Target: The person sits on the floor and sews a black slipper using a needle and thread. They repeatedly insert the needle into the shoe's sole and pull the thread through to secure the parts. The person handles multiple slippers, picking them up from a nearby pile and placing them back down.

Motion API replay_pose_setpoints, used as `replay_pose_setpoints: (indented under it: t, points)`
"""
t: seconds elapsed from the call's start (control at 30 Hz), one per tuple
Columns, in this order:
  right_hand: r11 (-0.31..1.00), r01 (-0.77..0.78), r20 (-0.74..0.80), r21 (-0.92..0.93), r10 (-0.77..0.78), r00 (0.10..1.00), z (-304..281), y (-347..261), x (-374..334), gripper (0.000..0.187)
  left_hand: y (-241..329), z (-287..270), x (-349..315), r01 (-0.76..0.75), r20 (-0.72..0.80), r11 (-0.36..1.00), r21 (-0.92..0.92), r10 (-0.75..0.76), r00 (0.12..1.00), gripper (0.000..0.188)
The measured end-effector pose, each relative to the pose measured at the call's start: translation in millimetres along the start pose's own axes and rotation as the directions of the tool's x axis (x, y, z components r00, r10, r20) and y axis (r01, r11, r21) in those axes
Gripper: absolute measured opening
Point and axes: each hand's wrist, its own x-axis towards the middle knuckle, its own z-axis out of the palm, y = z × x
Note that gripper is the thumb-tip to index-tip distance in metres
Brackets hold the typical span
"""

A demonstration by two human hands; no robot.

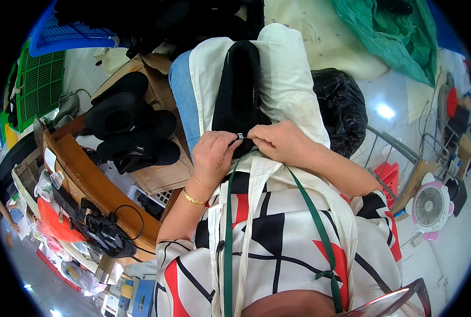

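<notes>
Left hand [213, 153] and right hand [280, 141] both pinch a small pale tag [241, 136] at the six o'clock end of the black shoe [227, 103] on the lap [293, 95]; this shoe looks unfinished, whereas piled shoes [116, 119] at nine o'clock already show pale marks [140, 148].

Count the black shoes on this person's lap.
1: the black shoe lies lengthwise over the white cloth, its near end by the left hand and right hand.

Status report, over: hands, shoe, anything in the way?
Left hand pinching small pale piece; right hand pinched alongside, contents unclear. Black shoe on lap, near end under hands. Green strap nearby, not blocking.
</notes>
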Motion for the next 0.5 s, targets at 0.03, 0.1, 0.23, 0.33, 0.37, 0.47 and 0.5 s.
replay_pose_setpoints:
  t: [0.03, 0.1, 0.23, 0.33, 0.37, 0.47, 0.5]
  points:
    - [1.000, 0.002, -0.005, 0.010, -0.002, 1.000, -1, 0, 1, 0.012, 0, 0, 0, -0.008, -0.001, 1.000, 0.002, 0.008, 1.000, 0.027]
    - [0.999, 0.007, -0.016, 0.031, -0.006, 1.000, -3, -3, 4, 0.008, 0, 0, 1, -0.023, -0.002, 1.000, 0.006, 0.023, 1.000, 0.028]
    - [0.999, 0.001, 0.018, -0.041, 0.000, 1.000, -2, -7, 9, 0.009, -1, 0, 1, -0.033, 0.005, 0.999, 0.003, 0.033, 0.999, 0.029]
    - [0.994, -0.022, 0.058, -0.110, 0.029, 0.998, 4, -11, 10, 0.011, -1, 0, -1, -0.024, -0.002, 1.000, 0.001, 0.024, 1.000, 0.028]
    - [0.990, -0.036, 0.070, -0.138, 0.046, 0.997, 6, -11, 10, 0.012, 0, -1, -1, -0.014, -0.002, 1.000, 0.001, 0.014, 1.000, 0.026]
    - [0.982, -0.048, 0.070, -0.183, 0.061, 0.996, 16, -8, 7, 0.015, 1, 0, -5, 0.025, -0.001, 1.000, -0.008, -0.025, 1.000, 0.027]
    - [0.980, -0.046, 0.063, -0.192, 0.060, 0.996, 19, -7, 6, 0.015, 2, -1, -6, 0.039, -0.001, 0.999, -0.012, -0.039, 0.999, 0.028]
